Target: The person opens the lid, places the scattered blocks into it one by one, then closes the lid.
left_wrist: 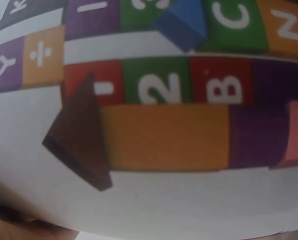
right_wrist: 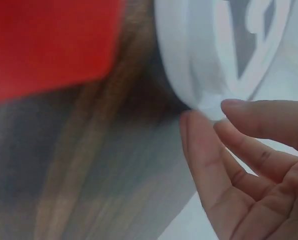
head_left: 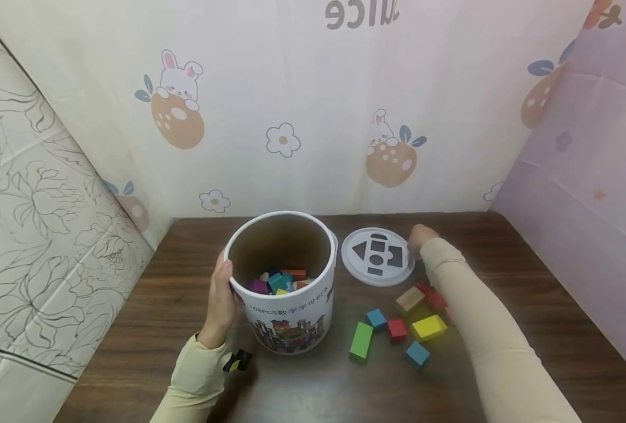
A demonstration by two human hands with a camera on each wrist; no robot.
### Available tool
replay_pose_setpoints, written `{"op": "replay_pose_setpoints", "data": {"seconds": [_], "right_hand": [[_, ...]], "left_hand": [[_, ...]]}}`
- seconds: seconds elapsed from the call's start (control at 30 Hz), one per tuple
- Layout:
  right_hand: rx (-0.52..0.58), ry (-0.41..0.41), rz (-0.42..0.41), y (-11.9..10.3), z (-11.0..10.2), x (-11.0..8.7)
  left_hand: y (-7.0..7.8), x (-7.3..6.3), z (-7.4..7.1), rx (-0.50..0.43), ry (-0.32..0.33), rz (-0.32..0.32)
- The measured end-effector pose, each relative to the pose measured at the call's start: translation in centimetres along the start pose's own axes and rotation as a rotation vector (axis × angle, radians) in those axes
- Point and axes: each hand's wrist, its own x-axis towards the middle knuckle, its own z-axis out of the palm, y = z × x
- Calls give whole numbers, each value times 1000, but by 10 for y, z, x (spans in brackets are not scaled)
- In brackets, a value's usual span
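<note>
My left hand [head_left: 221, 299] grips the side of a white bucket [head_left: 286, 346], thumb at its rim and the other fingers against the outer wall. Several coloured blocks [head_left: 278, 282] lie inside the bucket. Its printed wall [left_wrist: 154, 200] fills the left wrist view. To the right, a flat white lid [head_left: 359, 271] with shaped cutouts lies on the table. At the lid's right edge is my right hand [head_left: 421, 236]. The right wrist view shows that hand's fingers [right_wrist: 209, 160] loosely bent and spread beside the lid's rim, with no grip visible.
Loose blocks lie right of the bucket: a green block [head_left: 362, 342], a yellow block [head_left: 428, 328], a natural wood block [head_left: 410, 300], plus several red and blue ones. My right forearm [head_left: 492, 329] passes beside them. A printed curtain [head_left: 292, 176] hangs behind the wooden table [head_left: 302, 393].
</note>
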Motion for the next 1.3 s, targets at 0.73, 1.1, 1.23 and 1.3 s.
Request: {"op": "replay_pose_setpoints", "data": {"seconds": [0.73, 1.1, 1.23, 1.3], "right_hand": [[-214, -39, -860, -72, 27, -134], [-465, -108, -997, -80, 66, -176], [-482, -70, -1071, -80, 75, -177], [-483, -39, -1117, -81, 78, -177]], "left_hand": [[-1, -5, -1, 7, 5, -12], [-1, -2, -1, 29, 6, 3], [0, -2, -1, 26, 11, -2], [0, -2, -1, 20, 12, -4]]}}
